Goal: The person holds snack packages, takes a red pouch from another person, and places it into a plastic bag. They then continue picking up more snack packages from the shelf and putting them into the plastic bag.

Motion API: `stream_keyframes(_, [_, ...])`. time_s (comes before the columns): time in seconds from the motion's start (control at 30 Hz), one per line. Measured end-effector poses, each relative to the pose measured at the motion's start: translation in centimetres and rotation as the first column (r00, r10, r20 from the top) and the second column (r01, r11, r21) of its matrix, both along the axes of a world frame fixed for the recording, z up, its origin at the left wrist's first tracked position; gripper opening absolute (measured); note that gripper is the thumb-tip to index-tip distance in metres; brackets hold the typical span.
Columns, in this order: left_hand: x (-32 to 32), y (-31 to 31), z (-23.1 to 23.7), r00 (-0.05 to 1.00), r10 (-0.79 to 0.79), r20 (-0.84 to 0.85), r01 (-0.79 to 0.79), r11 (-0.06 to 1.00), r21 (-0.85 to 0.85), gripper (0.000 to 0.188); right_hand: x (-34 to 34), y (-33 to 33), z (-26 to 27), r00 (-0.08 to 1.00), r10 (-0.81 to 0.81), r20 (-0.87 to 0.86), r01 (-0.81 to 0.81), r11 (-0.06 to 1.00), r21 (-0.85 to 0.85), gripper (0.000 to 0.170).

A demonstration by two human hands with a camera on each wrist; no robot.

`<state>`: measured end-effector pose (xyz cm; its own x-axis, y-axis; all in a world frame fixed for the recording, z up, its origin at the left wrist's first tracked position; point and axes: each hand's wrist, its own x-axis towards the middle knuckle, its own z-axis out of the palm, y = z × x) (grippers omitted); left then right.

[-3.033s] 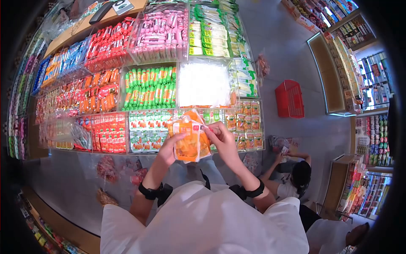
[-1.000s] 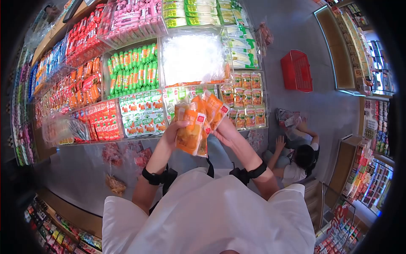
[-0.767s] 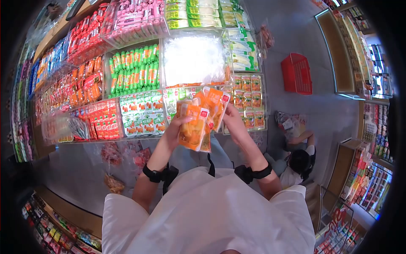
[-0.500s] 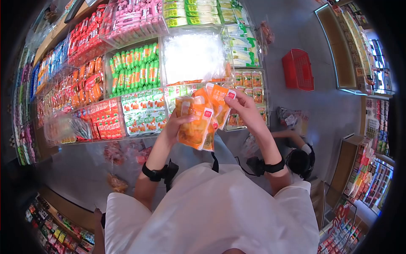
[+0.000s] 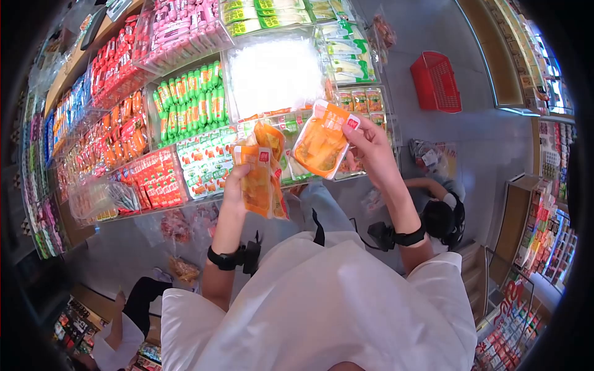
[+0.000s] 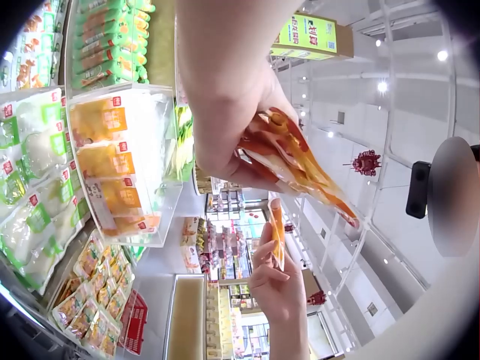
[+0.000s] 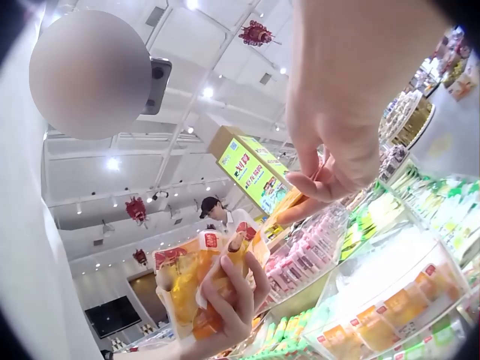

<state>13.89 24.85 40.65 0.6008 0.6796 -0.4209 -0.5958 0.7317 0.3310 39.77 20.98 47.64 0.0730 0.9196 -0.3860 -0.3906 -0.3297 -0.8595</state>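
My left hand (image 5: 234,188) grips several orange snack packets (image 5: 257,185) in a bunch, thumb across the front one. My right hand (image 5: 373,148) pinches a single orange packet (image 5: 322,141) by its upper right corner, where a red label shows. The two hands are apart, both over the front edge of the display. In the left wrist view the bunched packets (image 6: 296,161) stick out edge-on from my left hand. The right wrist view shows my left fingers (image 7: 238,296) curled round the bunch from behind.
Clear-walled bins hold green-wrapped sticks (image 5: 192,102), pink packs (image 5: 179,28) and red packets (image 5: 154,179). A brightly lit bin (image 5: 275,74) with orange packets stands behind my hands. A red basket (image 5: 436,81) is on the floor at right. A person crouches (image 5: 442,219) at right.
My right hand has drawn one packet out of the bunch and moved it right, away from the left hand. The left hand with the other packets has shifted slightly left. Another person appears at lower left.
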Motion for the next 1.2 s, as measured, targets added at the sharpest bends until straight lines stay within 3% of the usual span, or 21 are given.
stream_keyframes(0.1, [0.0, 0.1, 0.3, 0.996, -0.054, 0.07, 0.055, 0.999, 0.0, 0.052, -0.4, 0.0, 0.2, 0.99, -0.053, -0.129, 0.055, 0.998, 0.012, 0.028])
stream_keyframes(0.2, [0.0, -0.4, 0.1, 0.993, -0.115, -0.005, 0.115, 0.993, 0.007, 0.052, -0.7, -0.3, -0.9, 0.978, -0.036, -0.204, 0.041, 0.999, 0.016, 0.027])
stream_keyframes(0.3, [0.7, -0.7, 0.3, 0.965, -0.116, -0.236, 0.125, 0.992, 0.024, 0.052, -1.6, -0.7, -0.2, 0.988, -0.032, -0.152, 0.034, 0.999, 0.01, 0.027])
stream_keyframes(0.4, [1.5, -0.4, 1.3, 0.928, -0.092, -0.361, 0.107, 0.994, 0.02, 0.052, -2.3, -1.0, -1.0, 0.997, -0.075, -0.002, 0.075, 0.988, 0.136, 0.022])
stream_keyframes(0.5, [1.5, -0.4, 1.5, 0.98, 0.002, -0.2, -0.001, 1.0, 0.006, 0.057, -1.9, -0.9, -0.9, 0.955, -0.118, 0.273, -0.054, 0.834, 0.55, 0.014])
stream_keyframes(0.6, [1.2, -0.1, 1.8, 0.997, 0.067, -0.034, -0.062, 0.99, 0.126, 0.06, -1.2, -1.3, 0.6, 0.873, -0.195, 0.447, -0.184, 0.718, 0.671, 0.011])
stream_keyframes(0.7, [1.3, 0.2, 2.4, 0.999, 0.043, -0.009, -0.042, 0.987, 0.153, 0.059, -1.1, -1.6, 1.1, 0.905, -0.171, 0.389, -0.172, 0.689, 0.704, 0.009])
stream_keyframes(0.83, [2.8, 0.9, 4.4, 0.995, -0.008, 0.102, -0.01, 0.984, 0.177, 0.06, -1.1, -1.6, 0.8, 0.998, -0.054, 0.032, 0.021, 0.774, 0.632, 0.01])
stream_keyframes(0.9, [2.5, 0.9, 3.6, 0.978, -0.031, 0.207, -0.001, 0.988, 0.151, 0.064, -0.8, -1.5, 0.4, 0.98, 0.011, -0.197, 0.103, 0.822, 0.559, 0.011])
stream_keyframes(1.03, [2.2, 0.7, 2.5, 0.873, -0.155, 0.462, 0.077, 0.98, 0.182, 0.069, -0.8, -1.4, 1.3, 0.861, -0.007, -0.509, 0.211, 0.915, 0.343, 0.006])
stream_keyframes(1.13, [2.7, 0.3, 3.8, 0.969, -0.201, 0.144, 0.182, 0.974, 0.138, 0.065, -1.1, -0.8, 1.7, 0.95, 0.022, -0.312, 0.091, 0.935, 0.343, 0.018])
stream_keyframes(1.17, [3.4, -0.3, 4.5, 0.998, -0.05, -0.03, 0.051, 0.998, 0.032, 0.067, -1.4, -0.9, 2.1, 0.975, 0.006, -0.223, 0.068, 0.944, 0.323, 0.024])
stream_keyframes(1.2, [3.4, -0.2, 4.5, 0.993, -0.119, -0.002, 0.119, 0.992, 0.05, 0.068, -1.3, -0.8, 2.1, 1.0, 0.027, -0.004, -0.024, 0.924, 0.381, 0.023])
